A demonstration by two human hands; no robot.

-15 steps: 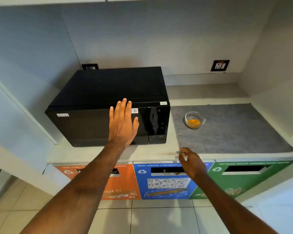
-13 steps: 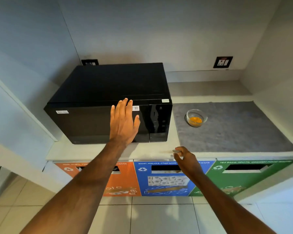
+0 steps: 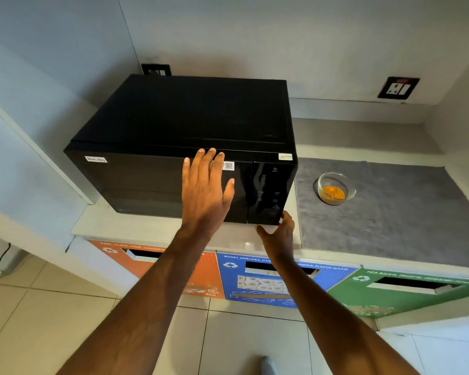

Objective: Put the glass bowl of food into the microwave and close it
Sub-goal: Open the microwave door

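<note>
A black microwave (image 3: 173,123) stands on the counter with its door shut. My left hand (image 3: 205,190) lies flat and open against the door's right part, fingers up. My right hand (image 3: 278,234) is at the bottom right corner of the microwave's control panel, fingers apart, one fingertip touching the panel's lower edge; it holds nothing. The small glass bowl (image 3: 335,188) with orange-yellow food sits on a grey mat (image 3: 404,212) to the right of the microwave, apart from both hands.
The counter (image 3: 119,226) sits in a walled alcove, with walls close on the left, back and right. Wall sockets (image 3: 398,87) are behind. Below the counter are orange (image 3: 152,261), blue (image 3: 255,282) and green (image 3: 406,290) waste-bin fronts. Tiled floor lies beneath.
My right hand rose from the counter's front edge to the microwave's lower right corner. The left hand stays flat on the door. The camera has come closer.
</note>
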